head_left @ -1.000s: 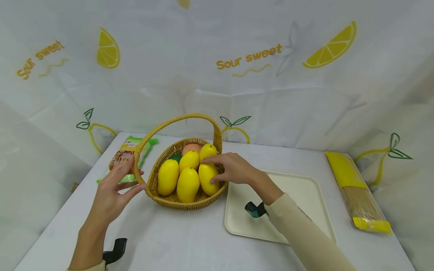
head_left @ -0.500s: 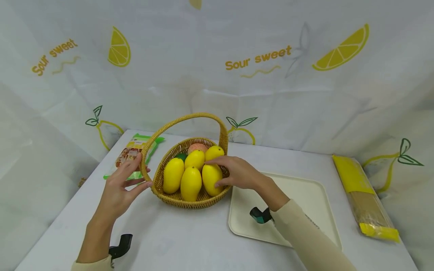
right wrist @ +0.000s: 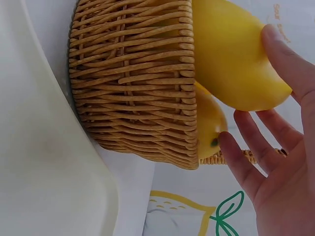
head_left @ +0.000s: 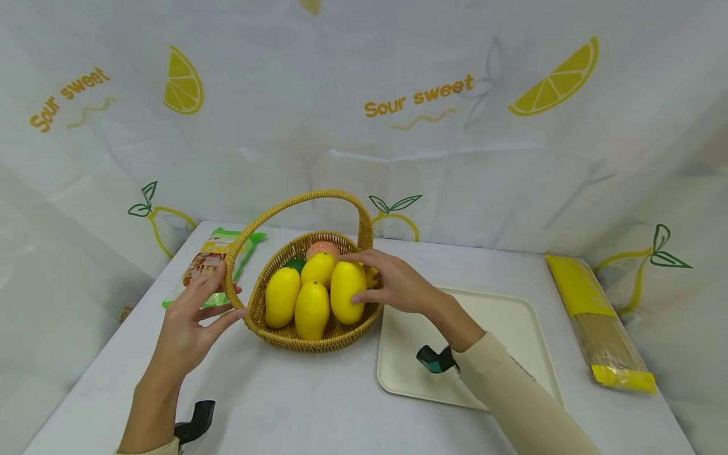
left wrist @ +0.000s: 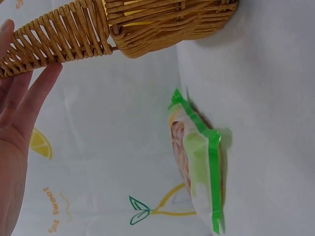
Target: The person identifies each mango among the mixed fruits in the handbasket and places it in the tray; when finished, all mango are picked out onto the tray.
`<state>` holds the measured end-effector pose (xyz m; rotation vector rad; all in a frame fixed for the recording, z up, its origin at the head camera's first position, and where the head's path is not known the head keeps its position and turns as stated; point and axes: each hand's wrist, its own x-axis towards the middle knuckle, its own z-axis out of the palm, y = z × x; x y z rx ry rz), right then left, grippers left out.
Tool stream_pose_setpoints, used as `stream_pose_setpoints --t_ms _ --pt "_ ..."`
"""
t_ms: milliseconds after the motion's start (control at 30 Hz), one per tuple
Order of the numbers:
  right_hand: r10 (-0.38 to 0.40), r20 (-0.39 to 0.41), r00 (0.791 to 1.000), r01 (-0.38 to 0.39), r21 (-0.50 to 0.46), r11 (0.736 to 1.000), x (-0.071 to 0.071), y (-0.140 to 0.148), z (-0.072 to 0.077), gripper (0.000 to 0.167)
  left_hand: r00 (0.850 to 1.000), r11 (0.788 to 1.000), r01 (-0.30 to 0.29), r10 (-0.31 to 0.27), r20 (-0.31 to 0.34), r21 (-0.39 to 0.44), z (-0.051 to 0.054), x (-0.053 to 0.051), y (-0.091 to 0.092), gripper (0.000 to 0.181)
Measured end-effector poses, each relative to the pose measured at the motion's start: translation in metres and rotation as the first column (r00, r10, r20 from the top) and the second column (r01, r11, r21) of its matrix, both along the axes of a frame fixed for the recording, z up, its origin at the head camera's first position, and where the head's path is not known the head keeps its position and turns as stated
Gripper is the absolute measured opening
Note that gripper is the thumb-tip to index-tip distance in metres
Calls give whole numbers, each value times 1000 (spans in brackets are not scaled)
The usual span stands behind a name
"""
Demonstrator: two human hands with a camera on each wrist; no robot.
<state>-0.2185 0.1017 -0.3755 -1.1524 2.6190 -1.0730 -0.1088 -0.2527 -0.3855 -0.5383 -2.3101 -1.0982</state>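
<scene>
A woven wicker basket (head_left: 318, 345) with a tall handle stands on the table, holding several yellow mangoes (head_left: 282, 297). My left hand (head_left: 188, 325) holds the foot of the handle on the left side, thumb in front and fingers behind. With thumb and fingers, my right hand (head_left: 404, 284) grips a mango (head_left: 344, 294) at the basket's right side. In the right wrist view this mango (right wrist: 231, 54) sits above the rim level, and another mango (right wrist: 210, 125) lies below it near the fingertips. A pinkish round fruit (head_left: 322, 249) and a partly hidden green thing (head_left: 296, 263) lie at the back.
A cream tray (head_left: 455, 392) lies right of the basket, beneath the right forearm. Farther right is a yellow pack of noodles (head_left: 600, 322). Behind the left hand lies a green-edged food packet (head_left: 247, 253). A lemon-print cloth (head_left: 284, 145) hangs behind the table.
The right hand has raised the right-hand mango a little, and it now covers most of the mango behind it. The front mango has shifted slightly. The left hand stays on the handle.
</scene>
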Motion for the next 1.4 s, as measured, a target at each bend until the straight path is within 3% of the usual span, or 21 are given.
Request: stream_pose_setpoints --t_ms 333,700,867,1100,1400 --pt "0 40 999 4 -97 995 12 10 15 69 1000 1000 3 -3 -18 -1 -1 1 -1 98" --pt "-40 -84 996 23 -191 981 18 50 37 69 999 1000 19 -18 -29 20 -2 -2 0 95" --pt "-105 -122 987 83 -171 982 22 80 42 68 1000 999 18 -17 -21 50 -4 -1 0 96" --pt "-158 -137 978 135 -160 978 24 111 41 69 1000 997 9 -9 -4 71 -3 1 2 93" --pt "-169 -142 975 141 -186 972 26 117 26 62 999 998 20 -17 -44 65 -3 1 3 86"
